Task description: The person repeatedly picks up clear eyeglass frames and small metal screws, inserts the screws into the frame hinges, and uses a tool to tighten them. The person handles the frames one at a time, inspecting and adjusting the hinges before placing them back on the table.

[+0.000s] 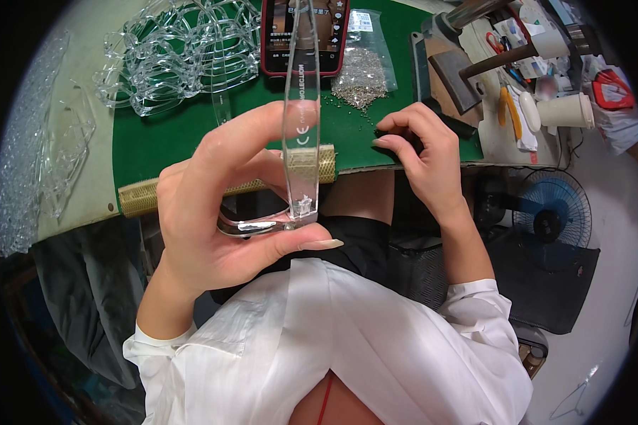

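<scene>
Now; left hand point(198, 205) pinching clear glasses point(303, 173); right hand point(432, 152) curled near small metal pieces point(362, 78); cannot tell its grip

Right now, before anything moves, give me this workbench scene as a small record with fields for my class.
Left hand: holding clear plastic glasses
Right hand: curled at the front edge of the flat green mat; grip contents unclear
Back left: heap of clear plastic frames
Back centre: red-cased phone; clear bag of tiny metal pieces
Right side: round blue-bladed fan
</scene>
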Demonstrator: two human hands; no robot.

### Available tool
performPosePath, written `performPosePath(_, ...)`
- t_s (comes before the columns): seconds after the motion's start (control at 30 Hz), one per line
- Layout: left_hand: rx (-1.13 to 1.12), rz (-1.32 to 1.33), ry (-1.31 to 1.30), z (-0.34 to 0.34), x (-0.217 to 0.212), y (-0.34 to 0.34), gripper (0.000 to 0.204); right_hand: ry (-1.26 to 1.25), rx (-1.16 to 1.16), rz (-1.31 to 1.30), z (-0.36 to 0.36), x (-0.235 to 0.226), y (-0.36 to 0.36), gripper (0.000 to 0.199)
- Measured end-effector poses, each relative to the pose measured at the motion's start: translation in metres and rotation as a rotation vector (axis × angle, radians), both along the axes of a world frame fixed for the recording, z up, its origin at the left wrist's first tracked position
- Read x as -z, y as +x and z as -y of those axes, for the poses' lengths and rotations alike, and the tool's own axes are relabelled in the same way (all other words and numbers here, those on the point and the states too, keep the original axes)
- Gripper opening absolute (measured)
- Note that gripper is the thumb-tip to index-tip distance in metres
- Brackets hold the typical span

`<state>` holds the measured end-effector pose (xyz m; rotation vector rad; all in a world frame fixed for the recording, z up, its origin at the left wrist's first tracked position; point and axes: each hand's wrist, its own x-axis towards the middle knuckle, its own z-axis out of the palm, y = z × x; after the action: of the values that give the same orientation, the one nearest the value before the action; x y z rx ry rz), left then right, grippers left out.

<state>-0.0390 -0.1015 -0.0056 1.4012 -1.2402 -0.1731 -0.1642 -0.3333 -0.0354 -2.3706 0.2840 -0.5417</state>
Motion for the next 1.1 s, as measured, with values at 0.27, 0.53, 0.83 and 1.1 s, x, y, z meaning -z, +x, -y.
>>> performPosePath(0.27, 0.019, 0.025, -0.018, 0.001, -0.001, 0.001, 0.096, -0.158, -0.011, -0.013, -0.003, 0.001, 0.011, 0.011)
performPosePath(0.53, 0.071, 0.112, -0.077, 0.006, -0.005, 0.006, 0.110, -0.386, -0.063, -0.088, -0.002, 0.001, 0.014, 0.008)
performPosePath(0.83, 0.228, -0.254, 0.038, 0.051, -0.028, -0.023, 0.086, 0.042, -0.335, 0.350, 0.006, -0.085, 0.004, 0.020)
performPosePath(1.1, 0.207, -0.255, 0.015, 0.076, -0.021, -0.034, 0.077, -0.246, -0.365, 0.468, -0.001, -0.096, -0.006, 0.023)
